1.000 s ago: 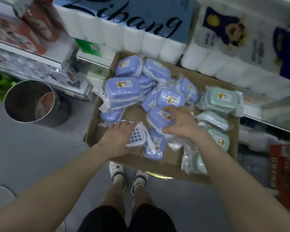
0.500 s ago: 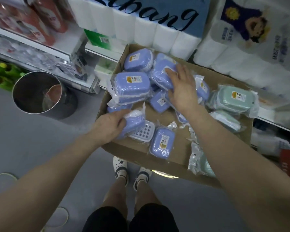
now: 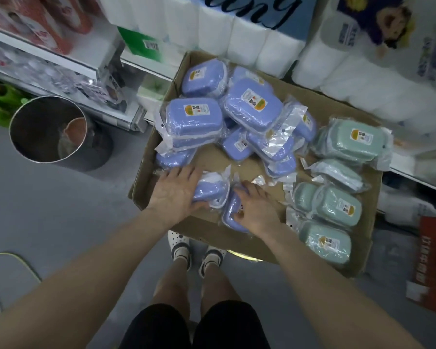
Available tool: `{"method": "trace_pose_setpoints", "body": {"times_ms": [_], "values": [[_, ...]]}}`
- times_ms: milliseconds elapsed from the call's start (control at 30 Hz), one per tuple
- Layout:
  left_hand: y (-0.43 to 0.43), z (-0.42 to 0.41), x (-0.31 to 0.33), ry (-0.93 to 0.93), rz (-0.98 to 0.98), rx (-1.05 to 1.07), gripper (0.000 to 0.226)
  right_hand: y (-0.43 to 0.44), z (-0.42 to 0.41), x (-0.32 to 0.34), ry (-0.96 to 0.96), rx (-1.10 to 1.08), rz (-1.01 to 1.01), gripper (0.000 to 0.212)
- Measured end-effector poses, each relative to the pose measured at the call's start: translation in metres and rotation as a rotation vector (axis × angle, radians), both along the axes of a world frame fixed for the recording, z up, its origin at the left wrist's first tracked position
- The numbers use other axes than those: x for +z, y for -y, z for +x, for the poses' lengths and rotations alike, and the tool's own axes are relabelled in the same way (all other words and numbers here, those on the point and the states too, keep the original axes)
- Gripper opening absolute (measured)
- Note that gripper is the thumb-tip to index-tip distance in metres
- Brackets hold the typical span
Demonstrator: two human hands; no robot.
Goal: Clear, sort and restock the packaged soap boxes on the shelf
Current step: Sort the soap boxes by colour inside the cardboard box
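A shallow cardboard tray (image 3: pixel 257 167) holds several plastic-wrapped soap boxes. Purple ones (image 3: pixel 194 117) are heaped at its back left, green ones (image 3: pixel 337 205) lie along its right side. At the tray's near edge my left hand (image 3: pixel 176 190) grips a wrapped purple soap box (image 3: pixel 212 190). Right beside it my right hand (image 3: pixel 257 210) presses down on another purple soap box (image 3: pixel 230 212), fingers curled over its top. Both boxes rest on the cardboard, partly hidden under my hands.
A steel bin (image 3: pixel 51 129) stands on the grey floor to the left. Shelves behind carry toilet-paper packs (image 3: pixel 212 28) and red packages (image 3: pixel 35 23). A red carton (image 3: pixel 433 260) sits low at the right. My feet (image 3: pixel 196 250) are under the tray's near edge.
My right hand has come back from the purple heap at the rear to the near edge and closed on a purple box. My left hand still holds its wrapped purple box.
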State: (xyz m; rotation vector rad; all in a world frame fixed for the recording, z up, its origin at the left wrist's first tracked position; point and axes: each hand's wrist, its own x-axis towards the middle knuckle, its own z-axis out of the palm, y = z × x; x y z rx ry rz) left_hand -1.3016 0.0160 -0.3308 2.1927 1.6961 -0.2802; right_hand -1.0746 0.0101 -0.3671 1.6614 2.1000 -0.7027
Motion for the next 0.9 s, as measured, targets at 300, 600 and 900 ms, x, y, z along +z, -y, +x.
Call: {"method": "trace_pose_setpoints", "body": {"times_ms": [300, 600, 900], "values": [[0.002, -0.038, 0.017, 0.160, 0.109, 0.232, 0.074, -0.025, -0.018, 0.011, -0.154, -0.088, 0.040, 0.081], [0.010, -0.052, 0.033, 0.216, 0.051, 0.355, 0.069, -0.021, -0.039, 0.003, -0.137, -0.184, -0.056, 0.027], [0.010, -0.055, 0.026, 0.207, 0.046, 0.315, 0.063, -0.019, -0.045, 0.005, -0.216, -0.201, -0.241, 0.048]]}}
